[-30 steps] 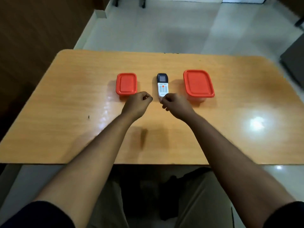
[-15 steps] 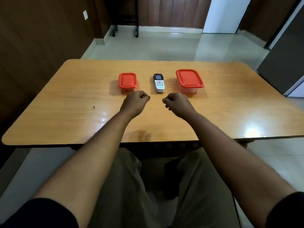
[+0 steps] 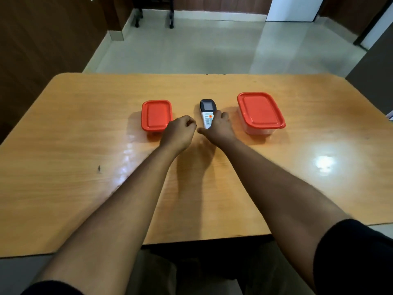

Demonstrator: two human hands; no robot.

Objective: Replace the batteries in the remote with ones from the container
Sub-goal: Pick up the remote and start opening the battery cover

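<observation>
A white remote (image 3: 206,111) with a dark screen end lies flat in the middle of the wooden table (image 3: 85,145), screen pointing away from me. My right hand (image 3: 218,127) is spread over its near end, with the fingers along its right side and the thumb out to the left; no firm grip shows. My left hand (image 3: 179,133) is curled into a fist just left of the remote, holding nothing. A small container with a red lid (image 3: 156,114) sits left of the remote. A larger clear container with a red lid (image 3: 260,111) sits to its right. Both lids are on.
A small dark speck (image 3: 99,168) lies on the table at the left. Beyond the table's far edge is a tiled floor with chair legs (image 3: 171,20) at the back. Dark wood walls stand on the left.
My right hand has opened from a fist and reached forward onto the near end of the remote. The left fist has kept its place beside it. The camera view has tilted.
</observation>
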